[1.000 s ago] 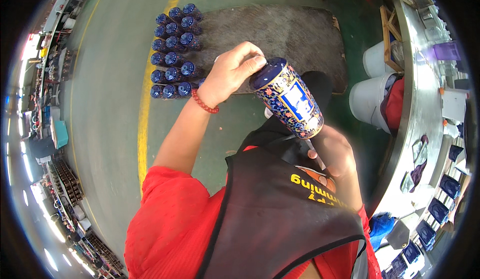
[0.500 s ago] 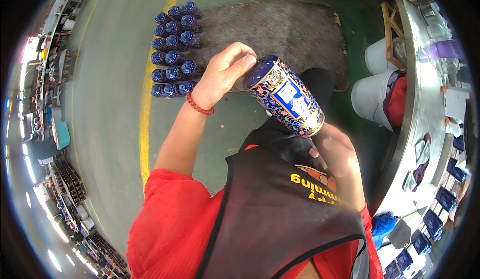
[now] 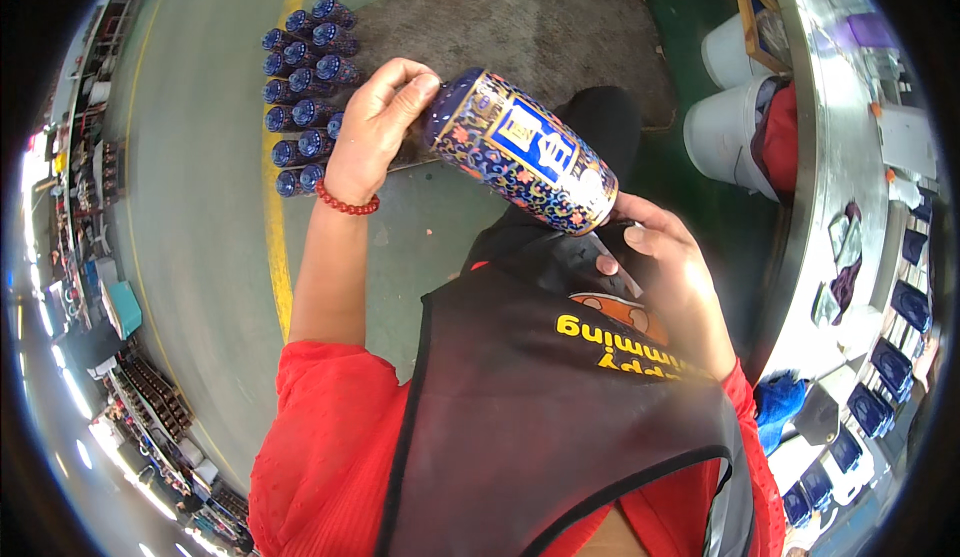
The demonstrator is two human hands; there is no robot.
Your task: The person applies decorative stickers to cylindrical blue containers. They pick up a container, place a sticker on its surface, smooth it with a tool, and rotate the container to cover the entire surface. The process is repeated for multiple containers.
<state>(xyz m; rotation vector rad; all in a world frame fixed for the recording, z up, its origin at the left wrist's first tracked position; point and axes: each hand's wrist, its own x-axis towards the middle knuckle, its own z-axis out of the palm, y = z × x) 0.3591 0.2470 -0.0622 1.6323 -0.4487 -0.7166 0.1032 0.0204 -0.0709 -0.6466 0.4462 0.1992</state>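
Note:
I hold a blue patterned cylindrical jar [image 3: 520,152] with a label panel on its side, tilted in front of my chest. My left hand [image 3: 375,127] grips its dark upper end, fingers curled over the rim. My right hand [image 3: 665,257] supports the lower end from beneath, also holding a thin dark tool that is partly hidden. A red bead bracelet [image 3: 348,204] circles my left wrist. On the floor below stand several similar blue jars [image 3: 300,87] in rows.
A grey mat [image 3: 540,27] lies on the green floor beside a yellow line [image 3: 272,217]. Two white buckets [image 3: 730,117] stand at the right, next to a metal workbench [image 3: 840,167] carrying blue items [image 3: 905,302]. Shelving runs along the far left.
The jar has tilted further, its upper end swinging left and down toward my left hand. My left fingers have shifted over the rim.

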